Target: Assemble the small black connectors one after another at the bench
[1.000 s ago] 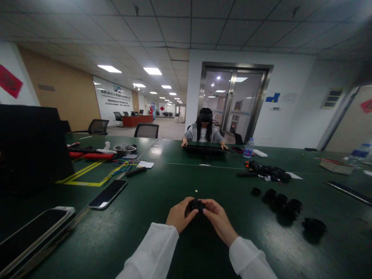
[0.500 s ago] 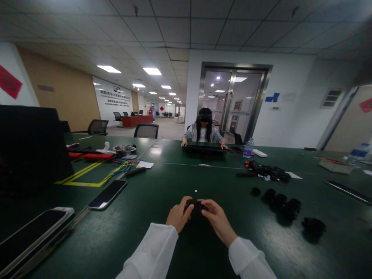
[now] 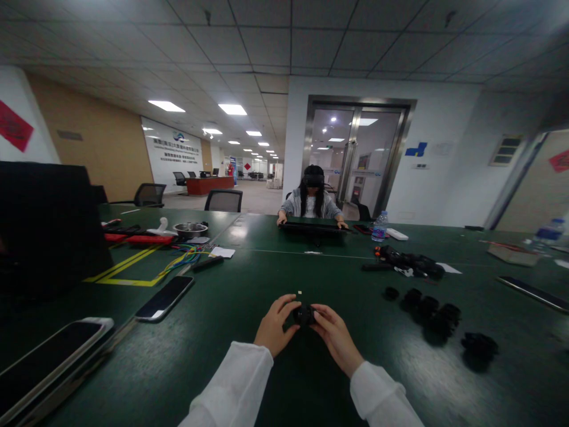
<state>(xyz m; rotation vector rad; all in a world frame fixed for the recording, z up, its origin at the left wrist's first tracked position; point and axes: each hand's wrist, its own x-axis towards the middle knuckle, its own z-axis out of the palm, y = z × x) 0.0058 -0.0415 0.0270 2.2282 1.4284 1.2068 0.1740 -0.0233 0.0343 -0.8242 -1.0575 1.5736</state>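
Centrally: black part (image 3: pixel 304 315), compact and rounded, finer detail too small to tell, between the hands over the near middle of the green, dully glossy table (image 3: pixel 249 279). Right hand (image 3: pixel 334 333): grip pinching the part's right side between thumb and fingers. Left hand (image 3: pixel 275 327): grip slack, thumb and fingers parted in a C at its left; contact cannot be told. Sleeves (image 3: pixel 235 376): white cloth, creased. Right: black pieces (image 3: pixel 446 320), chunky, blurred. Left: phone (image 3: pixel 165 298), flat, smooth-faced, round-cornered. Farther: bottle (image 3: pixel 380 229), clear plastic.
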